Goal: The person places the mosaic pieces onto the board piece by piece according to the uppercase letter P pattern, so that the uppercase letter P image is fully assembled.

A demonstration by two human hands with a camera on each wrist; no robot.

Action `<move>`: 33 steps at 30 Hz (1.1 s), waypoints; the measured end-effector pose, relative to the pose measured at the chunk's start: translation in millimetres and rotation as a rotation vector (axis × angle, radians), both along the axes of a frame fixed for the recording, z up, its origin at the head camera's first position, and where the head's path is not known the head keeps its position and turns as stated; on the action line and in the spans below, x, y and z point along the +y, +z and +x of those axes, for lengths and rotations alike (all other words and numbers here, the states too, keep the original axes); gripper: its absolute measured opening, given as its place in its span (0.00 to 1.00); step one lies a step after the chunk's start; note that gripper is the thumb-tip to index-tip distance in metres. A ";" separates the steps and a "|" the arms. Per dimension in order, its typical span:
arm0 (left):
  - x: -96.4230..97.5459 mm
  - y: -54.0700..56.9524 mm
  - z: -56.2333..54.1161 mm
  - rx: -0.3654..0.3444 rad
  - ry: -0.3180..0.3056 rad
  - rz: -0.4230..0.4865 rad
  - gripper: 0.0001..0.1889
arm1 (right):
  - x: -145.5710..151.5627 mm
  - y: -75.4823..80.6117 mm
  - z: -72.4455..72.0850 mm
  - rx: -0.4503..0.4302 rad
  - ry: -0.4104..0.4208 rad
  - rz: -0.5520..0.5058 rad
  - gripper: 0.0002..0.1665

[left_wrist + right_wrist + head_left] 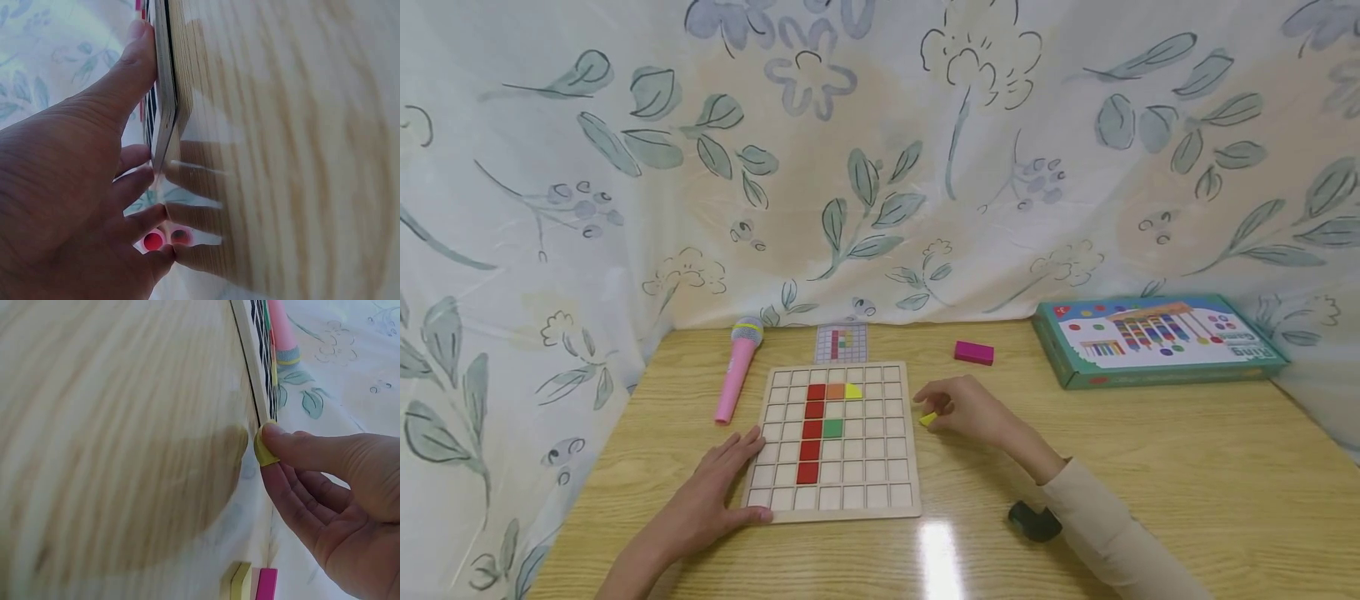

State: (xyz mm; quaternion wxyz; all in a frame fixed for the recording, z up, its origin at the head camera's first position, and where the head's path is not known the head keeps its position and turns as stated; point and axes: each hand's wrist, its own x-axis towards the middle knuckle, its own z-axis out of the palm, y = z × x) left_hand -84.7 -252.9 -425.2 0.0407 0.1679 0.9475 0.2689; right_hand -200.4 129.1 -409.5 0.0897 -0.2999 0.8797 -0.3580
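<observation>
A square wooden grid board (pixel 857 498) lies on the table. Red square tiles (pixel 809 450) form a column on it, with an orange tile (pixel 835 392), a yellow quarter-round tile (pixel 853 391) and a green tile (pixel 832 428) to the right. My left hand (pixel 711 492) rests at the board's lower left corner, thumb on its front rim and fingers spread along the left side. Just off the board's right edge, my right hand (pixel 970 408) pinches a small yellow tile (pixel 265 450) with a curved edge between thumb and fingertips.
Behind the board lies a pattern card (pixel 841 343) with a similar coloured design. A pink toy microphone (pixel 739 371) is at left. To the right are a magenta block (pixel 974 352), a boxed toy (pixel 1165 342) and a black curved object (pixel 1034 522) beside the right sleeve.
</observation>
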 end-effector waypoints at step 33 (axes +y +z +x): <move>1.2 -2.6 1.9 0.015 0.008 0.014 0.51 | -94.9 -3.0 -8.5 -0.075 0.075 -0.053 0.19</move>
